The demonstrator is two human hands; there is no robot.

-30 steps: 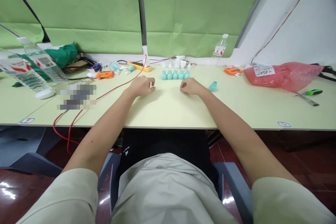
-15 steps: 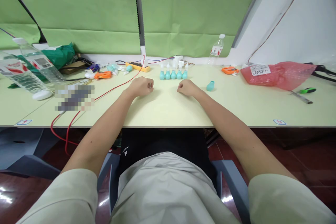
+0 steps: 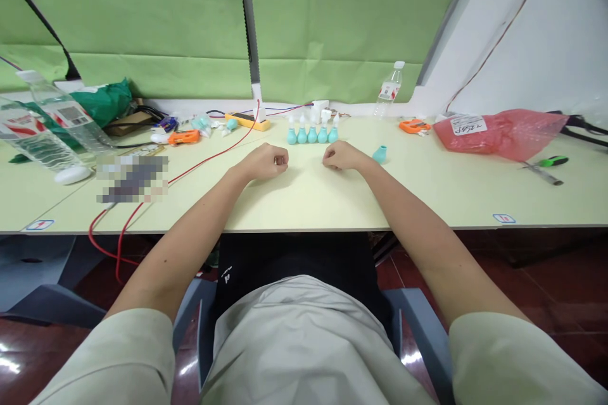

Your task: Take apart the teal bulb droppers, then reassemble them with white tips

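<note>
My left hand is closed just above the table, its fingers curled round something small that I cannot make out. Facing it, my right hand is also closed, thumb and fingertips together; what is in them, if anything, is hidden. Beyond both hands stands a row of several turquoise squeeze bulbs with clear, pointed nozzles. A single turquoise bulb without a nozzle lies tilted to the right, partly behind my right wrist.
Plastic bottles, an orange cutter and a red cable are at left. A yellow tool lies at the back. Rightward are another orange cutter, a red plastic bag and a green-handled tool.
My left hand has moved right, nearer to my right hand. My right hand has shifted slightly right and now partly covers the single bulb. The row of bulbs stands as before.
</note>
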